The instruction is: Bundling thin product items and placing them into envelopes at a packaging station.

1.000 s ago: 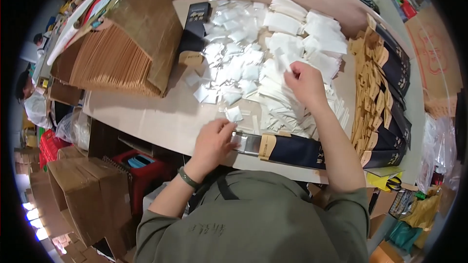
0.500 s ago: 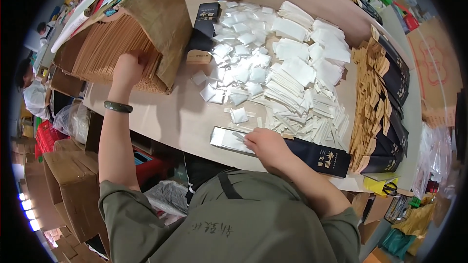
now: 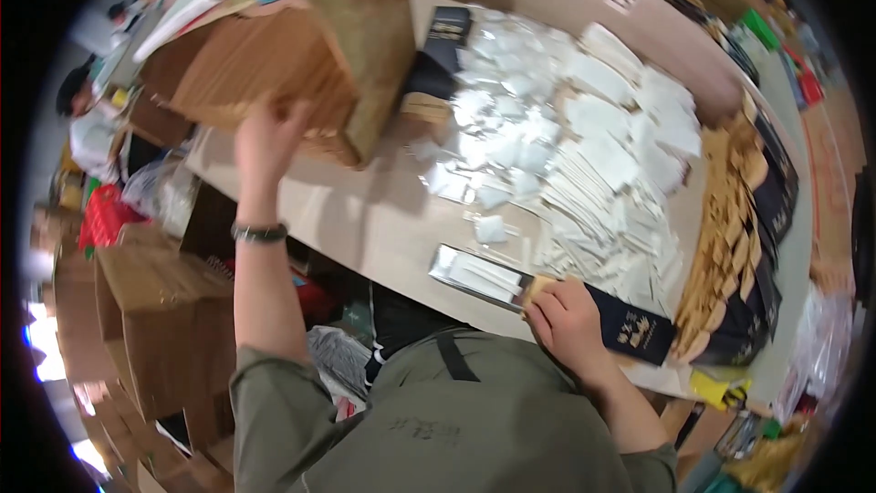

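gripping with curled right hand (image 3: 568,318) the long dark packet (image 3: 631,323) lying out to both sides of it; with loosely bent left hand (image 3: 270,139) at the brown sheets (image 3: 274,55) just beyond it, too blurred to tell any hold

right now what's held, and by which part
Right hand: the dark pouch, by its tan end. Left hand: at the brown stack; blur hides whether it grips.

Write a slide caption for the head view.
Left hand at a cardboard box, right hand on a dark packet near white papers.
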Tool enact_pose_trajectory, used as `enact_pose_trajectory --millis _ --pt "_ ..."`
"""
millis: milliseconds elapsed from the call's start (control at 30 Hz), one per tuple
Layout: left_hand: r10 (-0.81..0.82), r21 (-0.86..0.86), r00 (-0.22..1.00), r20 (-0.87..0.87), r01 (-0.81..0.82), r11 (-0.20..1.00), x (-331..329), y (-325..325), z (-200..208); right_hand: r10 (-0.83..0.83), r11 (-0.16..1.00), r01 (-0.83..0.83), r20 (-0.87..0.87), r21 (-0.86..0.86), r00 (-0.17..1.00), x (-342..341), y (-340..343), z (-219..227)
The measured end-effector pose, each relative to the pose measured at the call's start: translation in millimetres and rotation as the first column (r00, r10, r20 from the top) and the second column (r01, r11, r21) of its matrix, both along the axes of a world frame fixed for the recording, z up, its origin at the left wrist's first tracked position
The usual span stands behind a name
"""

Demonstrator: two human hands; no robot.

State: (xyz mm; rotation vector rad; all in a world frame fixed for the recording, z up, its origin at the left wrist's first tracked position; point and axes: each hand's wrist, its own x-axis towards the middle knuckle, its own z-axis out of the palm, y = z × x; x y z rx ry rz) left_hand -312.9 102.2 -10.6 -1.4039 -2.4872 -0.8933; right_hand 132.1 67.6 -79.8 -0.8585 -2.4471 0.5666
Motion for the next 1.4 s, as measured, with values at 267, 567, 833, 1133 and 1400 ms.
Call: enact_pose_trajectory --millis 267,567,833,1133,1400 --pt "-0.168 -0.433 0.983 -0.068 0.122 0.893 -25.9 34.7 6.7 0.058 0.998 -0.056 -0.078 0.026 0.995 -14.2 -2.8 -1.1" --pt "-0.209 -0.335 0.973 -0.094 0.167 0.927 -22.9 43.1 -3.9 0.108 0.993 -0.107 -0.020 0.044 0.994 -16.1 2.8 5.0" --pt "-0.142 -0.283 0.963 -0.228 0.074 0.956 -20.4 30.6 11.0 0.085 0.996 -0.085 -0.005 0.015 0.996 -6.6 3.3 1.0" --pt "-0.281 0.513 0.824 0.492 -0.013 0.858 15.5 -57.6 -20.7 -0.019 1.000 0.019 -0.029 -0.024 0.999 5.8 -4.3 -9.7" --pt "-0.241 0.115 0.230 0.943 0.454 0.883 109.2 -121.8 -90.3 0.022 0.997 -0.017 0.073 -0.069 0.997 18.5 -7.6 -10.5"
